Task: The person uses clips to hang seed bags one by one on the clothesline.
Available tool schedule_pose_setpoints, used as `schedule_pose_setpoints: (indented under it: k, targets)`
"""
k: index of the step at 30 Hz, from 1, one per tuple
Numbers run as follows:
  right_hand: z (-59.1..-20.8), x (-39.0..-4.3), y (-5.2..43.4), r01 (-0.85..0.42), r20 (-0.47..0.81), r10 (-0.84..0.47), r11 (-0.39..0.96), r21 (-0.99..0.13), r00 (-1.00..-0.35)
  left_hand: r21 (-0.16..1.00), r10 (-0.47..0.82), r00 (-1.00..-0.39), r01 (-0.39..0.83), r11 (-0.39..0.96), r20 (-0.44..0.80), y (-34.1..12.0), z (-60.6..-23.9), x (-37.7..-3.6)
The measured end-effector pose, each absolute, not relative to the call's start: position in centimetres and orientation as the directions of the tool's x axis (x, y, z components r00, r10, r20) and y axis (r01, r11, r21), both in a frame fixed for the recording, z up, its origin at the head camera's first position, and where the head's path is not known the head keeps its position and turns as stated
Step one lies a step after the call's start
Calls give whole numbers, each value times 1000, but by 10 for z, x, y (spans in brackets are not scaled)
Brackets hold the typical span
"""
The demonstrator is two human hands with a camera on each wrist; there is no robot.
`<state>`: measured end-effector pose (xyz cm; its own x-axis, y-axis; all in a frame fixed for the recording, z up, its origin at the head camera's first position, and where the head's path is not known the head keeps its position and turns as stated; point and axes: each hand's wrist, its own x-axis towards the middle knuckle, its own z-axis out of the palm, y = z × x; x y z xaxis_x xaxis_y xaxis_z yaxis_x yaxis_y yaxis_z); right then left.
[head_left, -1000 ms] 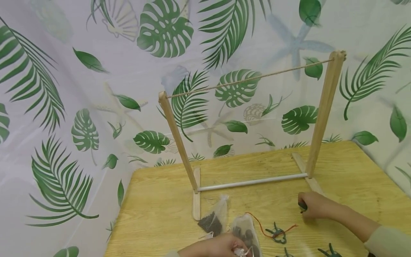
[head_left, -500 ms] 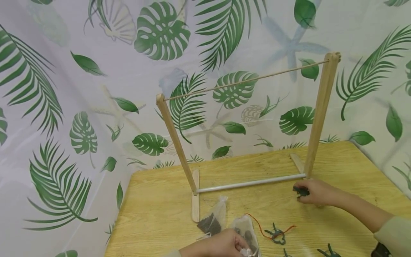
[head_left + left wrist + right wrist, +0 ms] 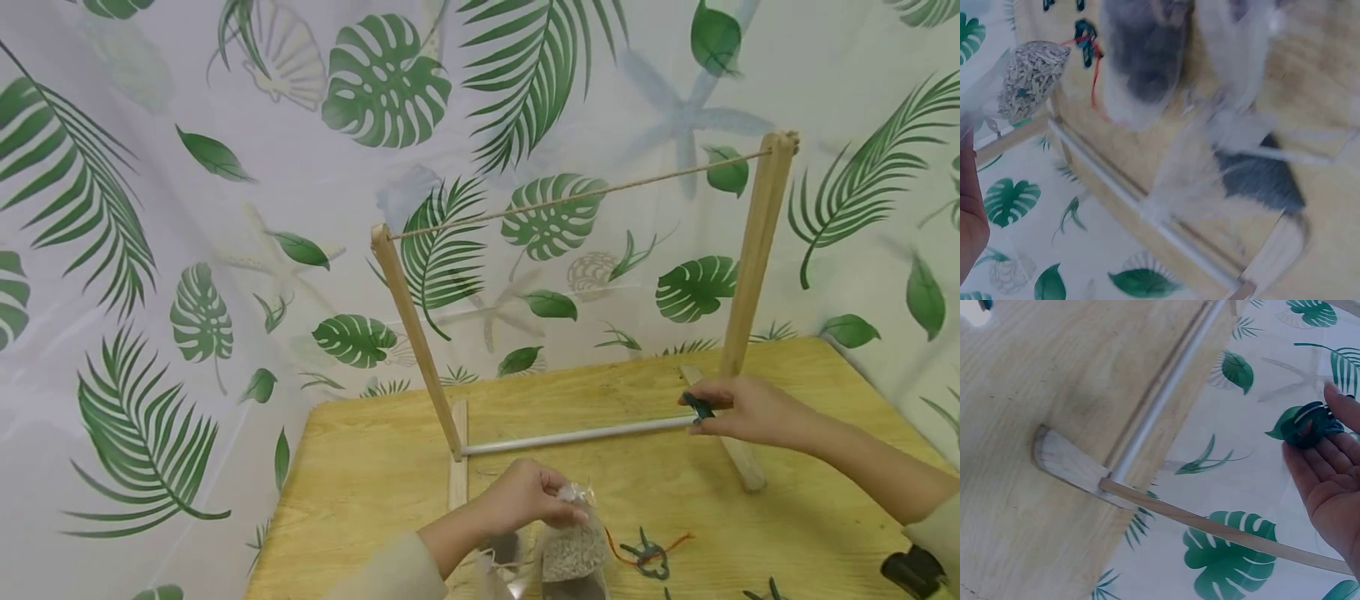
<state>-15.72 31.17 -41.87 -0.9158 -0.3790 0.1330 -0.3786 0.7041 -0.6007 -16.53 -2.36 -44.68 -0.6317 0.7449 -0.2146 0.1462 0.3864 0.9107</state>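
Note:
My left hand (image 3: pixel 528 500) pinches the gathered top of a sheer drawstring bag (image 3: pixel 573 552) full of pale grey pellets, raised off the table. In the left wrist view the pellets (image 3: pixel 1032 81) show through the mesh. A dark green plastic claw-like clip (image 3: pixel 697 407) is held between the thumb and fingers of my right hand (image 3: pixel 757 412), in front of the right post of a wooden stand. The same clip (image 3: pixel 1315 425) appears at the fingertips in the right wrist view. A twine line (image 3: pixel 577 200) runs between the tops of the two posts (image 3: pixel 416 350).
A white rod (image 3: pixel 577 436) joins the stand's feet. On the table lie a mesh bag of dark grains (image 3: pixel 1260 175), a bag of dark round lumps (image 3: pixel 1147 59), and several green clips, one (image 3: pixel 647 557) with a red cord. A black object (image 3: pixel 911 571) sits at right.
My left hand has lifted the pellet bag upward from the table's near edge. My right hand has moved up and toward the stand with the clip.

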Motion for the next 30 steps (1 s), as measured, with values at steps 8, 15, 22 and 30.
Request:
schedule_pose_setpoints:
  k: [8,15,22,30]
  targets:
    - [-386,-158,309,-289,159,-253,646,-706,-954,925,780,-599,167,340,-179,-13,-409,-197]
    - [-355,-159,314,-280,173,-249,508,-815,-953,925,743,-666,237,296,-67,1,-380,-216]
    - [-318,-162,320,-312,212,-256,458,-832,-943,935,677,-735,258,244,26,25,-366,-224]
    - [-287,-163,320,-360,268,-256,454,-815,-929,937,659,-746,291,192,96,53,-351,-230]
